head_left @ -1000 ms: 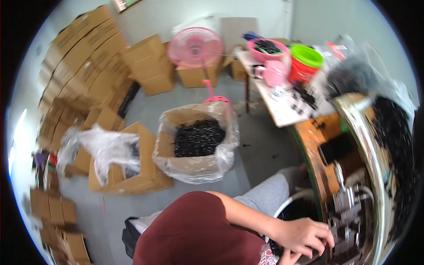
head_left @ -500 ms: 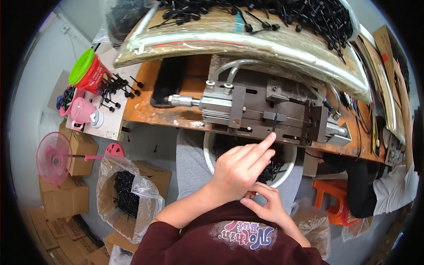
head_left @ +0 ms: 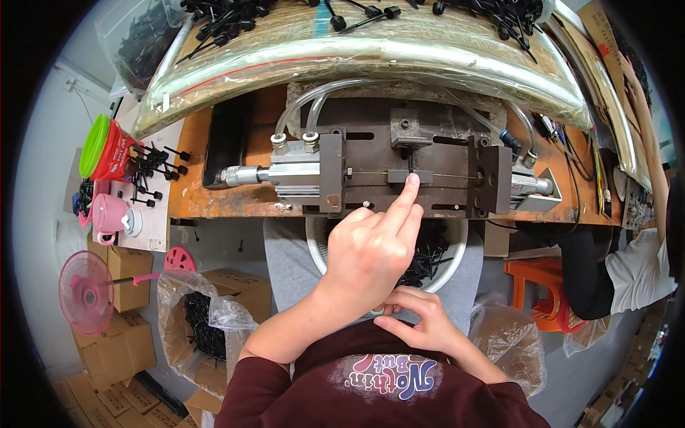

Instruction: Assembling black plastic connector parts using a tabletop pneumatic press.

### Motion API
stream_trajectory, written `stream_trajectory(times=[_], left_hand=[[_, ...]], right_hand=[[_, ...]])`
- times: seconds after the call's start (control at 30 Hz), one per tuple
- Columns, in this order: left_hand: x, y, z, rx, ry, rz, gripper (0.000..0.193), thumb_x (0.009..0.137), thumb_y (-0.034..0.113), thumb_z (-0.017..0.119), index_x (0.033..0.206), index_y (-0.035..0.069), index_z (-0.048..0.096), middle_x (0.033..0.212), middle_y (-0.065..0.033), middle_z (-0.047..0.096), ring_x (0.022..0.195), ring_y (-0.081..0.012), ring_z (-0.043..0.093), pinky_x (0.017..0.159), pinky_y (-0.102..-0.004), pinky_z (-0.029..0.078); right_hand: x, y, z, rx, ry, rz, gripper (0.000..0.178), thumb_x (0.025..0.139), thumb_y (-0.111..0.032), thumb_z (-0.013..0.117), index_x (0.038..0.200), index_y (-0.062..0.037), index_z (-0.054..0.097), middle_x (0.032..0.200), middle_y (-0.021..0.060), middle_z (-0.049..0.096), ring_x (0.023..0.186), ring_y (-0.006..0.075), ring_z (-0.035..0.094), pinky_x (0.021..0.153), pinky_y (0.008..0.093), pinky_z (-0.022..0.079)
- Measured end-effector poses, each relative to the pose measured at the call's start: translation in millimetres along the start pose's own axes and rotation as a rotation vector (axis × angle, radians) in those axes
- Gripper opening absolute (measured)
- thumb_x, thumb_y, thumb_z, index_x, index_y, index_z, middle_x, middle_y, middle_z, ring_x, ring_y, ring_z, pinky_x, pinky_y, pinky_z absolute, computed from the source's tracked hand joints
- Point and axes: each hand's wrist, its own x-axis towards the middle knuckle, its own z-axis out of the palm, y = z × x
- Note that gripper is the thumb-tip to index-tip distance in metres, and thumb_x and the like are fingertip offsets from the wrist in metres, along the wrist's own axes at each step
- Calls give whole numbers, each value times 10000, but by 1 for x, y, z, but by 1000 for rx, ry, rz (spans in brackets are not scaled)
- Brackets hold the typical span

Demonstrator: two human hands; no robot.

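Note:
My left hand (head_left: 371,246) reaches up to the metal clamping fixture (head_left: 371,192) on the bench. Its index finger is stretched out, the tip on a small grey block (head_left: 394,177) at the fixture's middle, against the near end of a slim black part (head_left: 410,158). The other fingers lie lower and partly bent; the thumb is hidden. Thin rods run from the block to the side plates. Close to my shirt, my right hand (head_left: 424,321) has its fingers curled and thumb bent in; whatever they hold is hidden. A white basket (head_left: 460,260) of black parts sits on my lap.
Above the fixture, a plastic-wrapped board (head_left: 357,60) carries black parts. A red bucket (head_left: 114,157) and pink cup (head_left: 110,214) stand at left, near a pink fan (head_left: 85,292) and a lined box (head_left: 239,285). At right are an orange stool (head_left: 531,274) and another person's arm (head_left: 646,128).
My left fingertip has moved away from me to the grey block, and the slim black part now lies farther in. The whole view has shifted. My right hand stays curled near my shirt.

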Motion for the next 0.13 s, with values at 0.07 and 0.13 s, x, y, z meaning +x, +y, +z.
stream_trajectory(times=[0.07, 0.13], left_hand=[[1, 1, -2, 6, -29, -21, 238, 673, 110, 754, 897, 63, 688, 1179, -97, 653, 555, -154, 582, 572, -249, 475], [1, 1, -3, 8, -57, -49, 238, 679, 117, 753, 905, 73, 692, 1183, -97, 652, 567, -155, 599, 575, -242, 479]], right_hand=[[-1, 2, -2, 3, 3, 7, 249, 805, -108, 710, 1030, -8, 669, 880, 92, 672, 727, 179, 628, 707, 305, 514], [-1, 5, -4, 4, -1, 12, 262, 807, -126, 714, 1040, -15, 668, 885, 92, 673, 736, 179, 630, 710, 308, 514]])
